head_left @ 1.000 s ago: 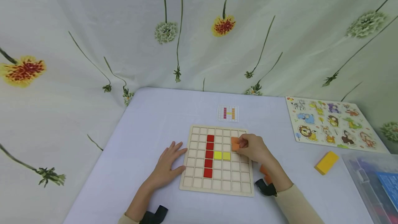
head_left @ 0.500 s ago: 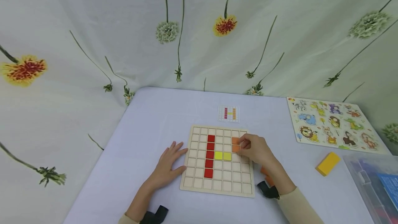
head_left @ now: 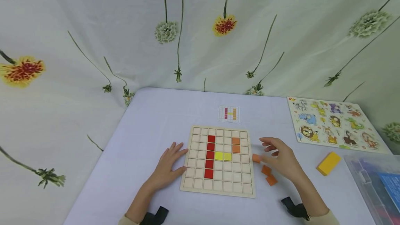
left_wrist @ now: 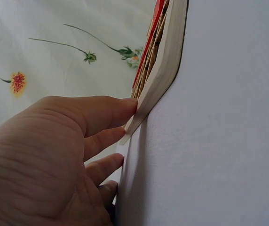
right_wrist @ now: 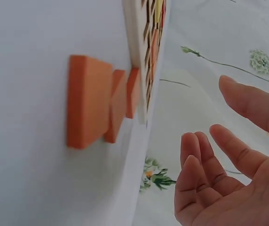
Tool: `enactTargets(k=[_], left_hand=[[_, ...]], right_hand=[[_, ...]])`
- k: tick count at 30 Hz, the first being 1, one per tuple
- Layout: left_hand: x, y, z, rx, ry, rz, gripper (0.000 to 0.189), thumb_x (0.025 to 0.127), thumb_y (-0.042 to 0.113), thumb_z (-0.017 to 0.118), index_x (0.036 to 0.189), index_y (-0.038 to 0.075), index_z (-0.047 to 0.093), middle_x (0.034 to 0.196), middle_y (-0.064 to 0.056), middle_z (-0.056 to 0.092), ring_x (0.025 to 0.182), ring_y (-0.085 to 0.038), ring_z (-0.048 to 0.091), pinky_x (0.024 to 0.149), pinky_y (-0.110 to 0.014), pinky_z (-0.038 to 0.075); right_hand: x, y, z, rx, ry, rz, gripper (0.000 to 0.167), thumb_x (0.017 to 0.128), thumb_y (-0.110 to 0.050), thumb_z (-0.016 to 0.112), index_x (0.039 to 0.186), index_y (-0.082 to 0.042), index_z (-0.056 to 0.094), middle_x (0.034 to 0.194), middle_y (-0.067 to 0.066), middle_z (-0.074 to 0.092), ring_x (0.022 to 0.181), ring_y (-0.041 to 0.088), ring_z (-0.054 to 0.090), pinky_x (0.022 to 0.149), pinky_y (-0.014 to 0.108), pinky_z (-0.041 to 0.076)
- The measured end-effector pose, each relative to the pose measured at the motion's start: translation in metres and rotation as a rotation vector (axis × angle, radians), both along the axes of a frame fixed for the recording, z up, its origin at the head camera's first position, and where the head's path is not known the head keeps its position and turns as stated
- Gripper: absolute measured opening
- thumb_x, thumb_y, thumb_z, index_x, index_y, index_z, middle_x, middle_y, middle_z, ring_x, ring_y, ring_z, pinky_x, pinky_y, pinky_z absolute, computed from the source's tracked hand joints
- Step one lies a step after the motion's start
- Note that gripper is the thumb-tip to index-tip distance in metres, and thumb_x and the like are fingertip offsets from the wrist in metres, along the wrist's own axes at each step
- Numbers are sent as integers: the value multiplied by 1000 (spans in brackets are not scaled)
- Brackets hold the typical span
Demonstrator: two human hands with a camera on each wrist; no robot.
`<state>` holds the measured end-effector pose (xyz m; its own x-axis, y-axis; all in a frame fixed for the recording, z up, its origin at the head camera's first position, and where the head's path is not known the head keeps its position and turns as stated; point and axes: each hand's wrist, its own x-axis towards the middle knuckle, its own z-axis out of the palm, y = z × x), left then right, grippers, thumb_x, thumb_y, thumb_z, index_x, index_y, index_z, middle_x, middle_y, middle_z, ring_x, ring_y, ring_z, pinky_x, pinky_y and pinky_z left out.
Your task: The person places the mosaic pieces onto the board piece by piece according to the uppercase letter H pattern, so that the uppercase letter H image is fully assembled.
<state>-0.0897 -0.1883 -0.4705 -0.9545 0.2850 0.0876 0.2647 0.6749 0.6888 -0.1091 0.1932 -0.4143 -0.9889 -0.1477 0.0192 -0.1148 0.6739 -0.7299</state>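
Note:
A wooden grid board (head_left: 200, 183) lies on the table with a column of red tiles (head_left: 209, 164), two yellow tiles (head_left: 227, 156) and two orange tiles (head_left: 235, 141) set in its squares. My left hand (head_left: 168, 166) rests at the board's left edge, thumb and fingertips touching it, as the left wrist view also shows. My right hand (head_left: 282, 159) hovers right of the board, fingers apart and loosely bent, holding nothing. Below it on the table lie three loose orange tiles (right_wrist: 90, 101), one touching or very near the board's right edge.
A small pattern card (head_left: 229, 114) lies behind the board. To the right are an animal puzzle board (head_left: 337, 124), a yellow block (head_left: 328, 163) and a clear plastic box (head_left: 359, 173). A flowered cloth (head_left: 200, 27) hangs behind the table.
My right hand has let go of the second orange tile, now in its square, and moved right off the board, uncovering the loose tiles. The left hand has stayed put.

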Motion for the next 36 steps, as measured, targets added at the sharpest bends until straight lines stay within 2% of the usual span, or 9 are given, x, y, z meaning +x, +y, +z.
enactTargets(k=[5,9,14,23,36], left_hand=[[-1,1,-1,-4,0,2,56,85,12,68,138,6,53,155,-19,36,149,-42,17,118,-61,10],[-1,1,-1,0,5,4,56,85,12,68,138,6,54,155,-19,37,149,-42,17,118,-61,10],[-1,1,-1,1,2,2,56,85,12,68,139,6,53,155,-18,36,149,-42,17,118,-61,10],[1,0,1,-2,-5,7,56,85,12,68,139,7,53,156,-18,36,149,-41,16,118,-61,10],[1,0,1,4,-8,8,56,84,12,68,138,6,54,155,-19,36,149,-42,16,118,-61,9]], right_hand=[[2,12,-11,-36,-82,-12,55,81,-15,78,131,-6,57,117,12,62,101,23,60,83,31,49],[-1,14,-18,-60,-131,-13,54,81,-15,78,129,-4,58,112,11,62,96,21,57,80,26,48],[-3,13,-29,-27,-174,-24,50,79,-15,79,124,-4,61,105,7,59,92,19,52,75,21,46],[-1,4,-39,83,-102,-10,40,77,-15,82,114,-8,67,99,4,59,90,18,52,80,33,46],[0,1,-41,136,-55,-18,27,80,-11,77,105,-11,69,95,2,60,88,18,55,80,35,47]])
